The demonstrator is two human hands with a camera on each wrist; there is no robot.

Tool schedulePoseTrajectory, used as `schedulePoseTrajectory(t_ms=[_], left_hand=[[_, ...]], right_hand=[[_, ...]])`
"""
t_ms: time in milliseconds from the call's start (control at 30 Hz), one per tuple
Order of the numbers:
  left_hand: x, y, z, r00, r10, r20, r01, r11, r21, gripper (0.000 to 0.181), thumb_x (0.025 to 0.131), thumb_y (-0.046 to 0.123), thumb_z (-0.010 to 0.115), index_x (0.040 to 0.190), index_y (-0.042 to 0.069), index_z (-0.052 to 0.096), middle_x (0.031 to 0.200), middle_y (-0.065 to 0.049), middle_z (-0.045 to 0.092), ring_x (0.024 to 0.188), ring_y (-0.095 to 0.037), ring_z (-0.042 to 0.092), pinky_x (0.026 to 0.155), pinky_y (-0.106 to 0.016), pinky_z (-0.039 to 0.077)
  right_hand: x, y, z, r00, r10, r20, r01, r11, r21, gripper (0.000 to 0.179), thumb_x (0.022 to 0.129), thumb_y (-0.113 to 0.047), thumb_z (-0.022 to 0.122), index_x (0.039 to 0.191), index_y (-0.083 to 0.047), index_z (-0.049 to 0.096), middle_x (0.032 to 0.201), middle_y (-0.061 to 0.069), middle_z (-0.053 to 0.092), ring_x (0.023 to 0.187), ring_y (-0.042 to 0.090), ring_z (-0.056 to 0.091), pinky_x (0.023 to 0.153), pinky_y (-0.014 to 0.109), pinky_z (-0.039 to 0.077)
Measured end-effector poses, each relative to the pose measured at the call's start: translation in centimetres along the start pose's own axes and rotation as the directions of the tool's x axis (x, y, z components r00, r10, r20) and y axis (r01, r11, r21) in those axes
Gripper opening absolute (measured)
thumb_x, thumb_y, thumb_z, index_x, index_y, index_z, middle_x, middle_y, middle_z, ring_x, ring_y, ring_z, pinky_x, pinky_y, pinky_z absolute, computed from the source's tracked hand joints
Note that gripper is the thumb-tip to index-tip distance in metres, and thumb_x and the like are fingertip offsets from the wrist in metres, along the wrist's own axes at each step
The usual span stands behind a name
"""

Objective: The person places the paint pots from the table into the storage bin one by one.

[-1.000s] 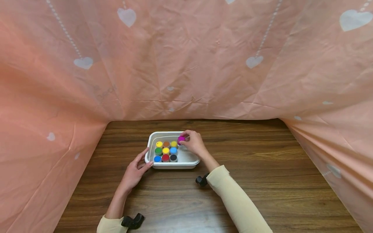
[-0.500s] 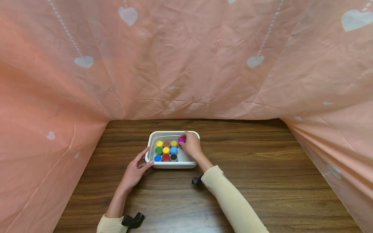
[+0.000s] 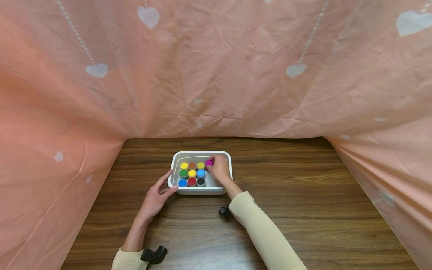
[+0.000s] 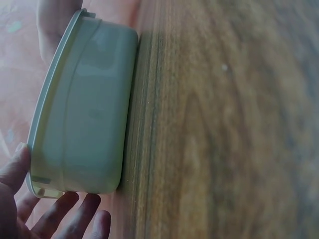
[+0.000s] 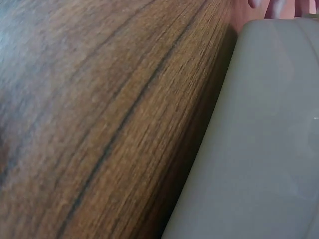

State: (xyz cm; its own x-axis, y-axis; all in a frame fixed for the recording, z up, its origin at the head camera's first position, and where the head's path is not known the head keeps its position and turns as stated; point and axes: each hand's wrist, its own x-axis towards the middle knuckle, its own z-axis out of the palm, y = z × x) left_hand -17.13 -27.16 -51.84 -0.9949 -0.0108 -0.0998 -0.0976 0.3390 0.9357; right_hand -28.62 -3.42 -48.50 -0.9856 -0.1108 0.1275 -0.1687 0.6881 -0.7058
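A white plastic tub [image 3: 201, 191] stands on the wooden table. Inside it, several small paint pots with coloured lids, such as a red-lidded pot [image 3: 191, 182] and a black-lidded pot [image 3: 201, 182], stand upright in rows. My right hand [image 3: 219, 169] pinches a magenta-lidded paint pot [image 3: 209, 164] beside the far row; its fingers partly cover the lid. My left hand [image 3: 156, 198] holds the tub's near left corner. In the left wrist view its thumb [image 4: 18, 167] lies at the rim and its fingers [image 4: 77, 219] touch the end wall. The right wrist view hides the pots behind the tub's wall.
Brown wooden tabletop [image 3: 303, 187] surrounds the tub. A peach cloth [image 3: 216, 75] with white hearts hangs behind and at both sides. Black wrist-worn devices, one of them a left wrist device [image 3: 154, 255], sit at both cuffs.
My right hand has come down and slightly toward me with the magenta-lidded paint pot, now level with the far row. The left hand and the tub have stayed in place.
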Motion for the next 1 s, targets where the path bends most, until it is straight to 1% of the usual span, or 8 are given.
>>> schedulePoseTrajectory(t_ms=[233,367,533,767,1000], left_hand=[[-0.09,0.08,-0.05,1.0,-0.003,0.002,0.003,1.0,-0.003,0.071,0.099,0.04,0.07,0.161,0.03,0.038,0.156,-0.018,0.05,0.131,-0.035,0.062,0.101,-0.04,0.056],[-0.16,0.16,-0.03,1.0,0.0,-0.001,0.0,1.0,-0.005,0.07,0.099,0.039,0.071,0.161,0.03,0.038,0.155,-0.018,0.051,0.13,-0.035,0.062,0.101,-0.04,0.056],[-0.23,0.3,0.01,1.0,-0.002,0.002,0.002,1.0,-0.007,0.07,0.099,0.039,0.07,0.161,0.029,0.038,0.155,-0.018,0.051,0.131,-0.035,0.062,0.101,-0.04,0.055],[-0.29,0.42,-0.01,1.0,-0.01,0.0,0.01,1.0,-0.004,0.07,0.099,0.04,0.07,0.161,0.03,0.038,0.155,-0.018,0.051,0.131,-0.035,0.062,0.102,-0.042,0.055],[-0.25,0.32,0.07,1.0,-0.013,0.002,0.013,1.0,-0.011,0.07,0.099,0.04,0.07,0.161,0.031,0.038,0.154,-0.018,0.051,0.131,-0.035,0.061,0.102,-0.041,0.055]], right_hand=[[0.17,0.06,0.19,0.999,0.036,0.041,-0.035,0.999,-0.009,0.023,0.087,-0.004,0.079,0.109,0.001,0.076,0.108,0.02,0.075,0.107,0.035,0.068,0.098,0.046,0.053],[0.23,0.16,0.24,0.997,0.048,0.054,-0.046,0.998,-0.035,0.023,0.088,-0.006,0.079,0.11,0.001,0.076,0.109,0.02,0.075,0.109,0.036,0.068,0.099,0.045,0.053],[0.25,0.19,0.16,0.997,0.057,0.05,-0.053,0.996,-0.069,0.026,0.086,-0.007,0.079,0.11,0.001,0.075,0.109,0.019,0.076,0.11,0.036,0.069,0.099,0.044,0.053],[0.25,0.0,0.03,0.996,0.071,0.062,-0.066,0.995,-0.07,0.026,0.086,-0.005,0.077,0.111,0.002,0.074,0.111,0.019,0.076,0.113,0.037,0.068,0.102,0.044,0.052],[0.25,-0.13,-0.15,0.995,0.074,0.069,-0.069,0.994,-0.08,0.025,0.086,-0.006,0.077,0.11,0.002,0.075,0.11,0.019,0.076,0.112,0.036,0.068,0.101,0.044,0.052]])
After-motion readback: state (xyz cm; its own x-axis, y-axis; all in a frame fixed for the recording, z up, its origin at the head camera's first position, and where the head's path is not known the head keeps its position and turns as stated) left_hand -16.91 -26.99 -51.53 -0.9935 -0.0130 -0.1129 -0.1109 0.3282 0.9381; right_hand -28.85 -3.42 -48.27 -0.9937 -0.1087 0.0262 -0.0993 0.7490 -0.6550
